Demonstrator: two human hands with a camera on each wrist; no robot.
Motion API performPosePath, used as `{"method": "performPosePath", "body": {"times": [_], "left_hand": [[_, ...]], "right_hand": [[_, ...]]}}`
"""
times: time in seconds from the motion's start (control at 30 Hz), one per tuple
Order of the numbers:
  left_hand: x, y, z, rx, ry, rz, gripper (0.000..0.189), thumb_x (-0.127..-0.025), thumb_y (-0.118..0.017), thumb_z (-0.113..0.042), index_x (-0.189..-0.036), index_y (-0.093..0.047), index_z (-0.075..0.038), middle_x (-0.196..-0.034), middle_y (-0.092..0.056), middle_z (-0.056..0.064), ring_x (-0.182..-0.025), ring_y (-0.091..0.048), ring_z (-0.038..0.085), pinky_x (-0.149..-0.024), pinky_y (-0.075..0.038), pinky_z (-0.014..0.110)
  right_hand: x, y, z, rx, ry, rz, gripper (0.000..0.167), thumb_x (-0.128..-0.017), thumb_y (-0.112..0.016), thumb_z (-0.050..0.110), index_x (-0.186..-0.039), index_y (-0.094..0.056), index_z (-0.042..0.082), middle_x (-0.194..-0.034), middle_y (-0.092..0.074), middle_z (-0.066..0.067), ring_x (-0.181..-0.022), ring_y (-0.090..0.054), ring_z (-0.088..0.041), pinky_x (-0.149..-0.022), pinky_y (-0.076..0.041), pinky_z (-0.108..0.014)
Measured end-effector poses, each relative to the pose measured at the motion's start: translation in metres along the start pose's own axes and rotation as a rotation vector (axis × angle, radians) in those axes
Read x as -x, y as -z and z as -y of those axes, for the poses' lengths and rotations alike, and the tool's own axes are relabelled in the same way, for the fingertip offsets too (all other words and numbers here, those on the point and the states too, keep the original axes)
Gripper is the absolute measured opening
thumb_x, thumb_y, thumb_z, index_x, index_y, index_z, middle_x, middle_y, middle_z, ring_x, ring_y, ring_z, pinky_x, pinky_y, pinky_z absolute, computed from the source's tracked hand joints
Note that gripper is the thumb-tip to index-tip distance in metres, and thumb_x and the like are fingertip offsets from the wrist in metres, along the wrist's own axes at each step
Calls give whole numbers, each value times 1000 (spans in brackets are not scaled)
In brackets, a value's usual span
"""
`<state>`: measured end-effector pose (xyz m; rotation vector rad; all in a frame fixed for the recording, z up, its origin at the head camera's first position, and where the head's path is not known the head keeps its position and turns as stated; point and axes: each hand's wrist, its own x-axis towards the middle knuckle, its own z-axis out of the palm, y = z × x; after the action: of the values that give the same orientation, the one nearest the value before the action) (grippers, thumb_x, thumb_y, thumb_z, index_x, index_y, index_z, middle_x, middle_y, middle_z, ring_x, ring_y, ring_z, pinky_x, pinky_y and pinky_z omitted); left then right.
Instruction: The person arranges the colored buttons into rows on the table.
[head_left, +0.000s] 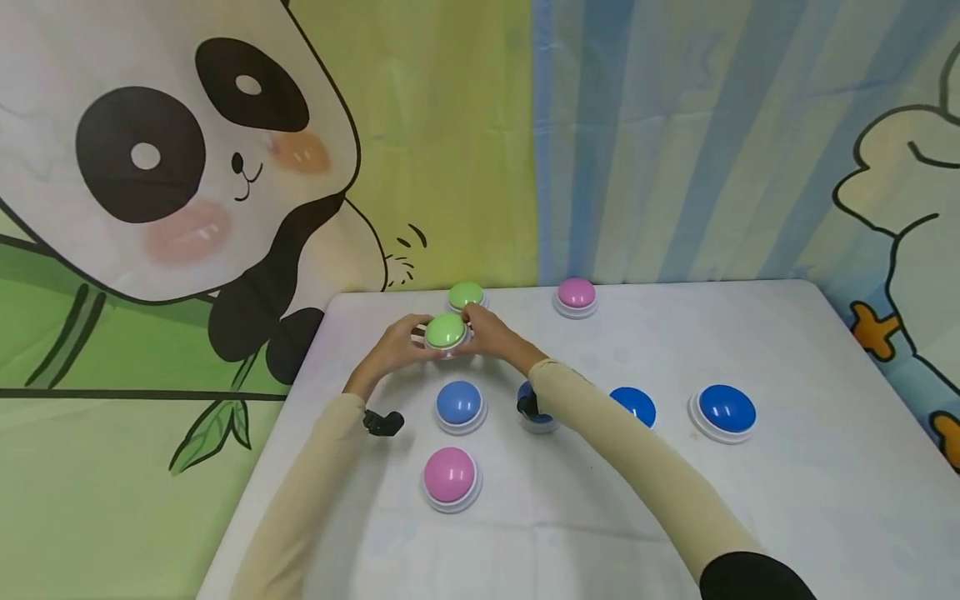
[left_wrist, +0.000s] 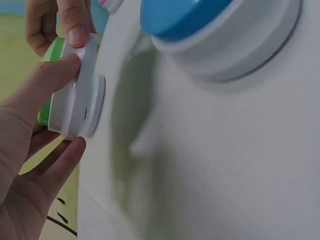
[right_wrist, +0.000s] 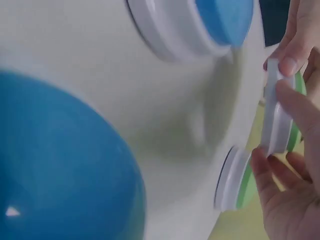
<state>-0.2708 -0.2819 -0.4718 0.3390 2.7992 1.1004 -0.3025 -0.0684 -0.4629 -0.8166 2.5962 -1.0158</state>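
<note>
Gripping a glossy green-domed, white-based round plastic button (head_left: pixel 446 331) by opposite sides of its base with left hand (head_left: pixel 396 344) and right hand (head_left: pixel 492 333), probably to balance the load and leave the dome unpressed. Holding it clear of the white table (head_left: pixel 825 358), just beyond the leftmost blue-domed, white-based round button (head_left: pixel 459 403). Pinching with thumb and fingers of each hand, with sleeved forearms (head_left: pixel 306 487) angled inward beyond that blue-domed button.

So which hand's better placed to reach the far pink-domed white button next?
Probably the right hand: it's nearer that pink button than the left hand, though both hold a green-domed white button.
</note>
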Motion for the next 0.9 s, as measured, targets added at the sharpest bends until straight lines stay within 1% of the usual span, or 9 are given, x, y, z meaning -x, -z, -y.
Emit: {"method": "performPosePath", "body": {"times": [0.1,0.17,0.3,0.43,0.63,0.77,0.83,0.9], "left_hand": [[11,0,-9,1,-42,21,73,-73,-84,-31,-134,-52,-8,-133,-55,12,-117,-59,30,-90,-57,35],[17,-1,-15,-1,-69,37,73,-73,-84,-31,-134,-52,-8,-132,-55,11,-117,-59,29,-89,-57,33],[24,-5,-28,7,-115,61,72,-74,-84,-29,-134,-52,-7,-131,-55,12,-116,-59,29,-90,-57,31],[23,-10,-38,9,-150,74,71,-74,-84,-28,-134,-52,-6,-130,-55,12,-116,-59,28,-90,-57,31],[14,-24,-52,28,-211,104,70,-73,-85,-24,-133,-53,-7,-130,-57,10,-114,-60,26,-88,-57,29],[-1,-39,-68,22,-279,120,70,-73,-85,-25,-132,-54,-7,-130,-58,9,-114,-60,25,-86,-57,25],[-10,-47,-78,19,-310,135,71,-73,-85,-26,-133,-54,-6,-129,-59,10,-114,-60,25,-87,-57,26],[-17,-53,-86,10,-322,149,71,-73,-85,-27,-133,-54,-6,-128,-59,10,-115,-60,24,-87,-57,26]], "right_hand": [[16,3,6,10,52,2,67,-74,-84,26,-123,-48,-2,-123,-56,-16,-114,-55,-27,-100,-48,-38],[28,4,9,25,65,1,68,-74,-85,28,-124,-50,-2,-124,-54,-16,-116,-54,-26,-102,-48,-38],[46,9,12,60,35,-14,71,-73,-85,31,-127,-52,-1,-123,-53,-15,-113,-54,-25,-103,-48,-38],[58,13,11,73,5,-31,73,-72,-85,31,-129,-52,0,-119,-53,-14,-108,-55,-24,-101,-49,-37],[76,28,-1,88,21,-58,74,-72,-85,33,-128,-52,-3,-117,-54,-15,-106,-56,-25,-99,-50,-39],[93,44,-14,114,10,-86,73,-73,-84,33,-128,-51,-4,-116,-53,-17,-106,-56,-27,-99,-50,-42],[101,52,-21,132,-3,-102,72,-74,-84,31,-127,-51,-4,-115,-53,-17,-106,-56,-27,-98,-51,-42],[108,58,-27,134,-14,-110,70,-74,-84,29,-126,-51,-4,-115,-53,-17,-106,-56,-28,-98,-51,-43]]}}
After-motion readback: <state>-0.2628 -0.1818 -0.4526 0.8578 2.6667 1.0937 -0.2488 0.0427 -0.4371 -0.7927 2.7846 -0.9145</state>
